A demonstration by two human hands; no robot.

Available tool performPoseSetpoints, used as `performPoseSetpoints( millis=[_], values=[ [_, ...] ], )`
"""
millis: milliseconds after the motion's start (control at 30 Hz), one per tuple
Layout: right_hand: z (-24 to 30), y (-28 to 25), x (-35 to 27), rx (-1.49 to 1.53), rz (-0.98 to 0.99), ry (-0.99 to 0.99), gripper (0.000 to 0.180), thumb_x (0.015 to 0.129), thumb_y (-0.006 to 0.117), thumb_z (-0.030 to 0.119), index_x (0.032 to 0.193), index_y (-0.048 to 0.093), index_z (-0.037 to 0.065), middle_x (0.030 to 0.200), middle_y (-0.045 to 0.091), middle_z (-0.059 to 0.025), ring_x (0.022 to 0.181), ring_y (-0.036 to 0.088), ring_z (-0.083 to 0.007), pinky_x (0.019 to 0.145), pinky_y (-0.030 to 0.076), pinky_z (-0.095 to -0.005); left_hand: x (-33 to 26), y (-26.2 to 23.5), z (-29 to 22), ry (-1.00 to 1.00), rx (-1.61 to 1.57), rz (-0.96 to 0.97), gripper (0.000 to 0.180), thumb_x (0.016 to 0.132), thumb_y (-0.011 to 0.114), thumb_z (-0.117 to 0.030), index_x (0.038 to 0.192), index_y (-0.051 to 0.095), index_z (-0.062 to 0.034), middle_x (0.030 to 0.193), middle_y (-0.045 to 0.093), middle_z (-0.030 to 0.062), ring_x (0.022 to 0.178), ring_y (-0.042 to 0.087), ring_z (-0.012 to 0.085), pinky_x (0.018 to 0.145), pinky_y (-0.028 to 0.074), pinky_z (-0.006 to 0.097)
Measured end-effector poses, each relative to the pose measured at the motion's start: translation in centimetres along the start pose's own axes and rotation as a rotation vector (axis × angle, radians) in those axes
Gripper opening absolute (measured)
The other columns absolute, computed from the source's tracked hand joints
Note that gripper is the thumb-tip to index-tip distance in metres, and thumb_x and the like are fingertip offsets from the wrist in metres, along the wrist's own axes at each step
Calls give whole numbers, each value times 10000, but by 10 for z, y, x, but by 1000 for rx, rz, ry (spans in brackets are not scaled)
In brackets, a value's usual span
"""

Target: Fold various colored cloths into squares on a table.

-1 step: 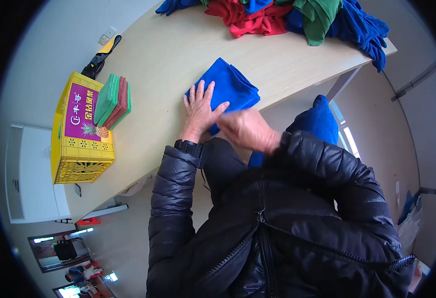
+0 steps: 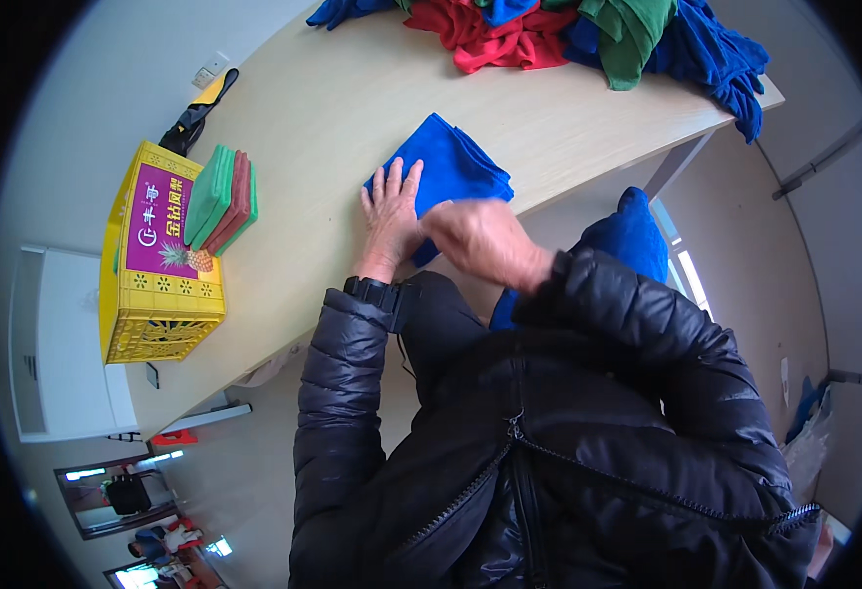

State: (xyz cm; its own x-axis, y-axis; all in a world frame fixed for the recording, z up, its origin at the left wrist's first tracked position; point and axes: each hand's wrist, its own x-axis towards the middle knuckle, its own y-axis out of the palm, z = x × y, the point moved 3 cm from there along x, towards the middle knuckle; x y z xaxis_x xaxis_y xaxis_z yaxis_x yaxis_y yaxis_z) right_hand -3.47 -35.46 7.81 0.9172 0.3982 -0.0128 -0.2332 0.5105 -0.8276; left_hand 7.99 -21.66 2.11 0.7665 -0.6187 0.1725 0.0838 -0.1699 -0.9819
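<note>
1. The blue cloth [image 2: 446, 167] lies folded near the front edge of the surface [image 2: 343, 108].
2. The left hand [image 2: 393, 218] lies flat, fingers spread, pinning the cloth's near corner so it cannot slide.
3. The right hand [image 2: 485, 240] rests open over the near edge, gripping nothing.
4. The cloth's long axis runs diagonally, pointing away toward the cloth pile [image 2: 568, 29].

My hands press a soft, matt blue cloth [image 2: 451, 162] on the smooth pale wood table [image 2: 352, 108]; left of it, a glossy yellow plastic crate [image 2: 156, 294].
</note>
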Motion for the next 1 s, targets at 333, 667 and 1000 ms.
performPoseSetpoints(
  millis=[333,667,1000],
  values=[
    [-80,28,68,-451,-447,56,541,1025,439,421,1461,488,104,1546,436,-124,1461,343,-330,1180,272,-495,-36,-4,-16,126,-125,-113,941,801,763,-518,1536,354,-94,1622,260,158,1508,196,390,1170,187,650],
    [-88,22,68,-389,-367,133,631,1012,441,520,1508,432,131,1575,398,-120,1484,305,-336,1217,217,-523,-82,-14,-26,-3,-160,-257,699,814,794,-272,1403,496,-40,1492,433,189,1292,478,398,1087,403,486],
    [-69,20,24,-409,-343,-158,742,886,701,478,1485,451,118,1543,426,-159,1441,379,-341,1211,248,-531,-78,-8,-40,-92,31,-366,561,861,741,-199,1336,521,3,1418,493,199,1108,629,348,917,546,406]
  ],
)
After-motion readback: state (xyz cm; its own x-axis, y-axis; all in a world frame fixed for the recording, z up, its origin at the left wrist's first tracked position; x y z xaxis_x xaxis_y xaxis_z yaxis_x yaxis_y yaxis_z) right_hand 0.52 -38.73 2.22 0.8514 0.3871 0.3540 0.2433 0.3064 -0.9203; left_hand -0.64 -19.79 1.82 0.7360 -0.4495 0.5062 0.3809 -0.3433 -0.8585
